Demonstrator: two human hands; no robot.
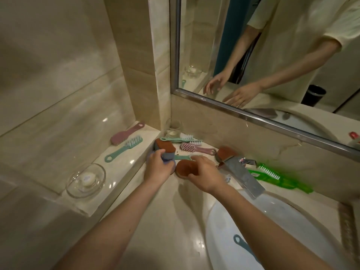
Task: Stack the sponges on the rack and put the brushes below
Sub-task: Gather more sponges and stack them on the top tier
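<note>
The left hand (158,167) is seen in the corner of the desk (175,221), fingers wrapped tight round a stack of sponges (164,150). A brown scouring face is turned up over the blue-grey foam. The stack is held right against the raised ledge (124,168), and whether it rests on the desk or is lifted cannot be told.

Over to the right hand (206,175): its fingers are curled over the near edge of a round brown sponge (184,168), which is gripped just beside the stack. Between the two hands a teal brush handle (182,157) is glimpsed, its head hidden. A third sponge (226,152), brown-faced, is propped beside the base of the faucet (239,172).

Up on the ledge, a pink brush (126,133) and a teal brush (124,148) are laid side by side, with a glass soap dish (85,180) holding a white soap set nearer the camera.

At the back corner a glass tumbler (173,129) is stood against the wall. Just in front of it a white-bristled teal brush (177,138) and a second pink brush (196,149) are laid on the desk. Behind the faucet a bright green brush (272,175) is stretched along the wall. Down in the sink basin (292,221) a blue brush (243,244) is seen, only partly in view. Both hands are reflected in the mirror (272,55).
</note>
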